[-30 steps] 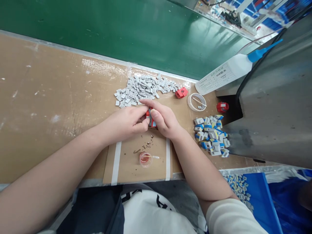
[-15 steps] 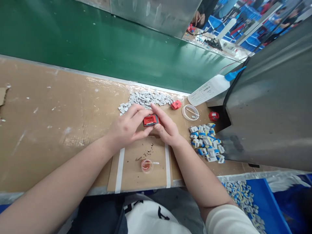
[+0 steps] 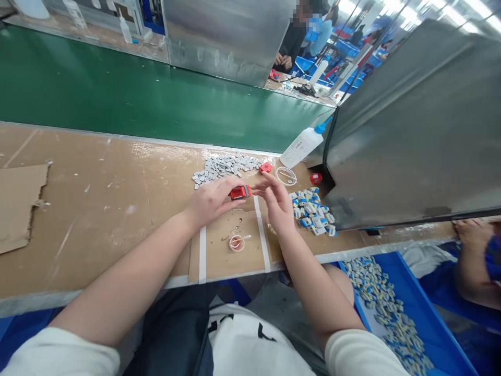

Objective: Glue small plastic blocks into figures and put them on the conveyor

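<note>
A small red plastic block with a grey part at one end (image 3: 240,192) is pinched between the thumb and fingers of my left hand (image 3: 213,198). My right hand (image 3: 278,202) is a little to the right of it, fingers apart and bent, with nothing seen in them. Behind my hands lies a heap of small grey pieces (image 3: 223,168). Another red piece (image 3: 265,167) rests at that heap's right end. Below the hands, on a taped cardboard sheet (image 3: 219,261), stands a small clear cup of reddish liquid (image 3: 237,243) with a cotton swab (image 3: 246,237) across it.
To the right are a white ring (image 3: 286,176), a leaning white bottle with blue tip (image 3: 302,147), a red piece (image 3: 315,178) and a pile of blue, white and yellow parts (image 3: 313,211). A metal panel (image 3: 410,136) stands beyond. A blue bin (image 3: 426,308) holds many parts.
My right hand has come off the red block and moved right, its fingers opening. My left hand still holds the block. The camera view has shifted, showing more at the left and far side.
</note>
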`<state>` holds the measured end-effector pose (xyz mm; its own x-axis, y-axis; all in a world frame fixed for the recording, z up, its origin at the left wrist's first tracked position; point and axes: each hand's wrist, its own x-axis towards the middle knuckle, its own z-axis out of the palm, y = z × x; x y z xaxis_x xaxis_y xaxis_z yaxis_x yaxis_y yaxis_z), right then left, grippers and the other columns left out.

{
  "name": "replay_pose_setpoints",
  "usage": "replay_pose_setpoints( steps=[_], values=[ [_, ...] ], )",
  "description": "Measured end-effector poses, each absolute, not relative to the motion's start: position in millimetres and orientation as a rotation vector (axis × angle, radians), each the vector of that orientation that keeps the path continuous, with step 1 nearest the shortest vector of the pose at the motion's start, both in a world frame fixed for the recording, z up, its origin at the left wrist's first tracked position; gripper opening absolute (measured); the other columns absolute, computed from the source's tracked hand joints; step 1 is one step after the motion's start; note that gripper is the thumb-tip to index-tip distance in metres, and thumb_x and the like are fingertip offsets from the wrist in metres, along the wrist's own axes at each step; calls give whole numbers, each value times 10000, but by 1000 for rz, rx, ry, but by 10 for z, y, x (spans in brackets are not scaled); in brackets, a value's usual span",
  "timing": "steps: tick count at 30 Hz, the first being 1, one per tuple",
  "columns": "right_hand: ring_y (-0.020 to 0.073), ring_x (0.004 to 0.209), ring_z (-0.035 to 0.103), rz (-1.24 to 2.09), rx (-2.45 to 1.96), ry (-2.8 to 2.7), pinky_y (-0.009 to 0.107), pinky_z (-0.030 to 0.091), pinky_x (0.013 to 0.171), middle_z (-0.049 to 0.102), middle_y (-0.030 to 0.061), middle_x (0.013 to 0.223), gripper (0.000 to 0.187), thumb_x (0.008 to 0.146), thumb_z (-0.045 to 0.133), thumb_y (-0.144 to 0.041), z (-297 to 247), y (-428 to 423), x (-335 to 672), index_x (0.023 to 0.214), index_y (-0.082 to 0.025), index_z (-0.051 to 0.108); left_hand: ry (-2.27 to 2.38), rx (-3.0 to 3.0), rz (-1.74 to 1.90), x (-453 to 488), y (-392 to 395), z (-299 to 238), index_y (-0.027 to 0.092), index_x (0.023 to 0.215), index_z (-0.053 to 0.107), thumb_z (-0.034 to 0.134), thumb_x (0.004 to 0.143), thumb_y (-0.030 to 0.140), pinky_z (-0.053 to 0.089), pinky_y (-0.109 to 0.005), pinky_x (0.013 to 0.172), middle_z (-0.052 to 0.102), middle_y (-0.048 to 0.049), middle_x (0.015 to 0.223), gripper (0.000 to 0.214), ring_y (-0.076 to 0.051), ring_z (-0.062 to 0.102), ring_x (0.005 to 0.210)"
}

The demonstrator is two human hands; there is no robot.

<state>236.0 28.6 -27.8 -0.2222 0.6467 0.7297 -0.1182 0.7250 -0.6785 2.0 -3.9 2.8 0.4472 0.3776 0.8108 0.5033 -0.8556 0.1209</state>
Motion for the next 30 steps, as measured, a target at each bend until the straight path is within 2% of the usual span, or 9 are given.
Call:
replay_pose_setpoints(
  steps=[2, 4, 7, 11, 13, 16, 18, 24, 30],
  values=[
    [74, 828, 620, 740, -540, -1426, 234, 568, 849, 563, 4, 859, 342, 1055, 586, -422, -464, 190, 2488, 1292, -177, 597, -1010, -2697, -1380, 75, -35, -5, 179, 1317, 586, 581, 1079, 448, 566, -370, 937, 698, -115, 1232, 359, -219, 703, 1050],
    [64, 690, 520, 754, -616, -1366, 214, 496, 728, 446, -37, 732, 315, 1032, 612, -436, -640, 69, 2596, 1185, -162, 585, -1235, -2865, -1554, 137, -28, -34, 186, 1400, 543, 535, 1080, 494, 588, -346, 810, 672, -123, 1226, 444, -205, 700, 946],
    [71, 655, 455, 724, -743, -1466, 218, 421, 670, 432, -38, 733, 352, 1035, 577, -472, -817, -147, 2676, 1203, -164, 552, -1342, -3048, -2008, 206, 2, -43, 208, 1458, 486, 594, 1031, 517, 588, -297, 646, 617, -120, 1215, 539, -181, 679, 862],
    [99, 880, 525, 663, -722, -1828, 243, 461, 830, 527, 29, 989, 492, 1055, 521, -425, -846, -405, 2652, 1476, -182, 447, -1475, -3090, -2523, 221, 41, 14, 215, 1330, 565, 735, 900, 386, 559, -256, 660, 585, -76, 1201, 493, -141, 655, 885],
    [104, 909, 523, 600, -732, -2003, 248, 437, 851, 546, 39, 1019, 415, 1060, 511, -440, -796, -491, 2613, 1374, -170, 537, -1585, -3067, -2701, 214, 41, 37, 199, 1250, 580, 740, 846, 336, 446, -218, 574, 595, -51, 1119, 456, -99, 586, 771],
    [98, 793, 465, 416, -886, -2176, 252, 341, 760, 540, 28, 871, 419, 1065, 488, -518, -695, -549, 2535, 945, -134, 604, -1709, -3000, -2559, 213, 15, 31, 201, 1194, 542, 786, 792, 331, 278, -214, 516, 607, -10, 1002, 488, -58, 395, 608],
    [98, 742, 428, 324, -950, -2244, 259, 289, 725, 522, 28, 802, 460, 1060, 473, -510, -638, -549, 2477, 813, -127, 534, -1723, -3002, -2265, 218, -13, 13, 191, 1156, 532, 839, 752, 350, 318, -226, 557, 646, -13, 1001, 531, -62, 410, 622],
    [93, 708, 402, 249, -926, -2297, 247, 260, 701, 511, 24, 753, 387, 1017, 469, -409, -578, -501, 2395, 749, -129, 480, -1536, -3053, -1558, 219, -14, -56, 136, 1145, 704, 847, 750, 409, 448, -287, 773, 660, -26, 917, 501, -138, 557, 789],
    [85, 667, 422, 263, -870, -2240, 249, 284, 680, 492, 16, 699, 346, 970, 492, -369, -548, -483, 2480, 714, -137, 489, -1490, -3110, -1730, 215, 100, -163, 125, 1303, 621, 885, 707, 386, 536, -342, 904, 699, -114, 1198, 702, -207, 671, 988]
  ],
)
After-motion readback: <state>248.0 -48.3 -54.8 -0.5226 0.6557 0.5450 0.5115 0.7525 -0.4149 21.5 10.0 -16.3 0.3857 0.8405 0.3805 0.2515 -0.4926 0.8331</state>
